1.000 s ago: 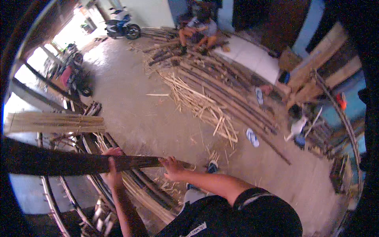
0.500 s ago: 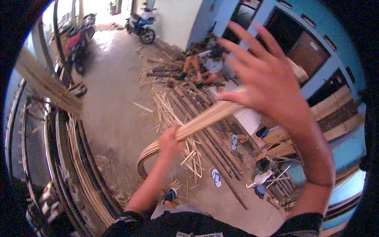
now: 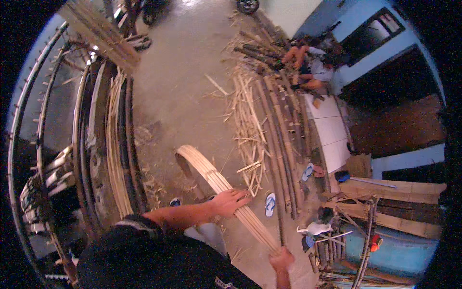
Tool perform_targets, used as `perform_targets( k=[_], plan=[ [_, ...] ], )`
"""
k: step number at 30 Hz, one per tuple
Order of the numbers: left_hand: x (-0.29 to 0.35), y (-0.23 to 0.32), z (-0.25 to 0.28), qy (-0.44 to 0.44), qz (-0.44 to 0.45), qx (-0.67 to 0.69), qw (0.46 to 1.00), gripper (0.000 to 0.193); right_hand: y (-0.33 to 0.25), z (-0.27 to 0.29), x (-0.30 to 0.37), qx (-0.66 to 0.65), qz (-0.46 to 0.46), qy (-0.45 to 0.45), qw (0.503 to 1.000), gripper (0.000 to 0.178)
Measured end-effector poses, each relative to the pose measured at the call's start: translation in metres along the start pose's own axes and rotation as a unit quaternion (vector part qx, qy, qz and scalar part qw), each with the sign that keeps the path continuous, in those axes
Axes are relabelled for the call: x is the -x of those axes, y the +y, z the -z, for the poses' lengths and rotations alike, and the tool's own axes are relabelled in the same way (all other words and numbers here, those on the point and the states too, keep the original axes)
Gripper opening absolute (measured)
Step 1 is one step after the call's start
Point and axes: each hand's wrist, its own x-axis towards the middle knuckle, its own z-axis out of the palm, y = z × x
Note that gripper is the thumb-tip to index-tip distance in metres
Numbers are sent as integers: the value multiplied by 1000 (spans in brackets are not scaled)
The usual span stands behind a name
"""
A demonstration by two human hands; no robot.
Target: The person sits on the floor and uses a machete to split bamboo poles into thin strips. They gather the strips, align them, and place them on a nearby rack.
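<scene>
A long bundle of pale bamboo strips (image 3: 211,173) runs slantwise in front of me, its far end curling over and down. My left hand (image 3: 231,201) lies across the middle of the bundle, fingers over its top and thumb hidden. Lower and to the right, my right hand (image 3: 281,260) is closed round the bundle's near end.
Bamboo poles (image 3: 279,144) and loose split pieces (image 3: 248,125) lie on the floor ahead right. A person (image 3: 317,67) sits beyond them. A blue-and-white sandal (image 3: 270,204) lies near my right hand. More long strips (image 3: 114,144) rest on a rack at left.
My right hand has come down from its raised, spread position to the bundle's near end. The bundle has swung so that this end points toward me at lower right. My view has turned.
</scene>
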Motion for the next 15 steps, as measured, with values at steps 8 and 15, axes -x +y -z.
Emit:
perform_targets(
  k=[8,15],
  plan=[
    [85,-116,-25,-202,51,-60,976,57,-126,-119,-13,-96,-13,-104,990,44],
    [136,-242,6,-152,104,-183,966,60,-277,-177,-81,-114,24,-125,985,50]
  ],
)
